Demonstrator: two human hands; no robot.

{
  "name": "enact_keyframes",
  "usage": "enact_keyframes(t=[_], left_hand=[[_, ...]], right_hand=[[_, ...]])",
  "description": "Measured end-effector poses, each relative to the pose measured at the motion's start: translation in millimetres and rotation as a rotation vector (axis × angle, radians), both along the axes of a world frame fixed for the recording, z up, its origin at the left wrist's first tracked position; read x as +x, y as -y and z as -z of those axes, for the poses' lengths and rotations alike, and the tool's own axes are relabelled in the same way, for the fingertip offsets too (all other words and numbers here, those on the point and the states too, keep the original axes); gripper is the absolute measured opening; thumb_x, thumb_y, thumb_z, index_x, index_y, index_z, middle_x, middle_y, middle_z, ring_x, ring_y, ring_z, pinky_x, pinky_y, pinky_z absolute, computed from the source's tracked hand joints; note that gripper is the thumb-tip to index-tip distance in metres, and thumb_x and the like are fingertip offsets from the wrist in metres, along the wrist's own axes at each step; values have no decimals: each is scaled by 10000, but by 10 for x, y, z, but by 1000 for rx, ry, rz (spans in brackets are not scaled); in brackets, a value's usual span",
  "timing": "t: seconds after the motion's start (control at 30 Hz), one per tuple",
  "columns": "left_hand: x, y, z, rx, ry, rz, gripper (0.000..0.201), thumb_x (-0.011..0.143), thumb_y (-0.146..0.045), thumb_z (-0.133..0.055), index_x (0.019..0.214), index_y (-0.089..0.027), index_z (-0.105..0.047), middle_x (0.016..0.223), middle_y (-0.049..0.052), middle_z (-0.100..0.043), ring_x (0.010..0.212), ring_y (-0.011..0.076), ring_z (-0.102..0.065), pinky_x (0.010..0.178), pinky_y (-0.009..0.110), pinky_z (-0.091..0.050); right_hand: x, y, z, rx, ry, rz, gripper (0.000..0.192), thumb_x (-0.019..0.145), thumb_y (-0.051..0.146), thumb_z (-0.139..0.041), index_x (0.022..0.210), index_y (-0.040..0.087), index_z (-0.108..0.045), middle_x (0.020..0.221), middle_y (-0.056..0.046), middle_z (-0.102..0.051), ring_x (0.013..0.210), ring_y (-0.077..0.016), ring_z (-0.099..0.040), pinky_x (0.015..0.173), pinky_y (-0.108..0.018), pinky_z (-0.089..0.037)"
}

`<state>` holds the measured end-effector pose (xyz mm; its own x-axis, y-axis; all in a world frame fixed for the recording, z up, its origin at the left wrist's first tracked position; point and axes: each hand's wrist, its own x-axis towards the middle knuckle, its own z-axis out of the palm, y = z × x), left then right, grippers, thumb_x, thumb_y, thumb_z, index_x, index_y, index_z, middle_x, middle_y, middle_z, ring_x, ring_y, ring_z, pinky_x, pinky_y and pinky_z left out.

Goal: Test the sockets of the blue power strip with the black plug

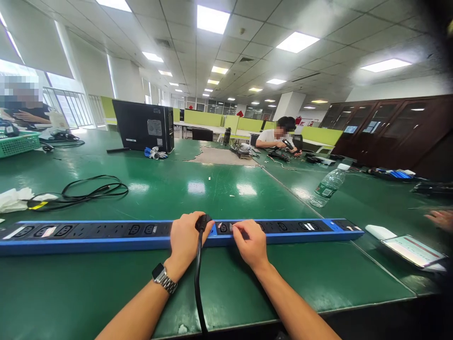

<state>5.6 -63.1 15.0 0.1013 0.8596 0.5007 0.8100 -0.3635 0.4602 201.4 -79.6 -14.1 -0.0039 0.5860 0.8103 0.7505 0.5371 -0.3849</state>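
A long blue power strip [116, 243] with black socket faces lies across the green table in front of me. My left hand [186, 236] rests on its middle, closed around a black power plug [203, 222]. From that plug a thick black cable [198, 288] runs down toward the table's near edge. Just to the right, my right hand [252, 241] is closed in a pinch over the sockets. A small pale patch shows by its fingertips, but I cannot make out what they grip. White stickers mark several sockets.
A coiled black cable [95, 189] lies at the left, and a black computer case [141, 125] stands behind. At the right are a water bottle [329, 186] and a phone [414, 250]. Other people sit at the far side and left; another person's hand [440, 218] shows at the right edge.
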Motion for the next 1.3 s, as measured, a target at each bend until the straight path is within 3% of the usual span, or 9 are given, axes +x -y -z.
enact_keyframes(t=[0.47,0.63,0.83,1.17,1.3], left_hand=[[36,32,-19,34,-12,39,163,816,-373,-673,882,-225,-655,842,17,-692,828,209,-616,761,328,-436],[47,25,-25,70,-70,111,191,809,-338,-682,965,-231,-657,860,28,-670,848,217,-609,734,322,-448],[1,-43,45,83,13,191,225,822,-374,-677,988,-224,-653,913,31,-696,850,206,-626,772,329,-473],[-46,-7,15,81,-108,119,262,888,-436,-575,1004,-221,-670,906,50,-722,871,228,-626,793,347,-462],[-80,-3,28,77,-134,161,270,890,-405,-573,1080,-225,-643,970,51,-716,908,230,-621,810,355,-454]], right_hand=[[3,-1,-8,-18,-37,-12,159,871,201,-551,725,205,-615,706,3,-666,688,-154,-559,696,-311,-385],[6,11,-19,-14,-39,2,167,870,205,-551,715,207,-613,696,-1,-663,683,-159,-560,684,-309,-383],[-4,19,-32,-4,-29,10,171,866,200,-549,710,206,-620,689,-3,-665,671,-156,-563,675,-302,-388],[-9,33,-35,-21,-28,12,184,875,214,-532,711,210,-616,685,-7,-661,670,-160,-564,678,-311,-405],[-18,27,-32,-20,-40,11,183,871,207,-538,707,207,-618,678,-4,-655,663,-158,-559,669,-303,-403]])
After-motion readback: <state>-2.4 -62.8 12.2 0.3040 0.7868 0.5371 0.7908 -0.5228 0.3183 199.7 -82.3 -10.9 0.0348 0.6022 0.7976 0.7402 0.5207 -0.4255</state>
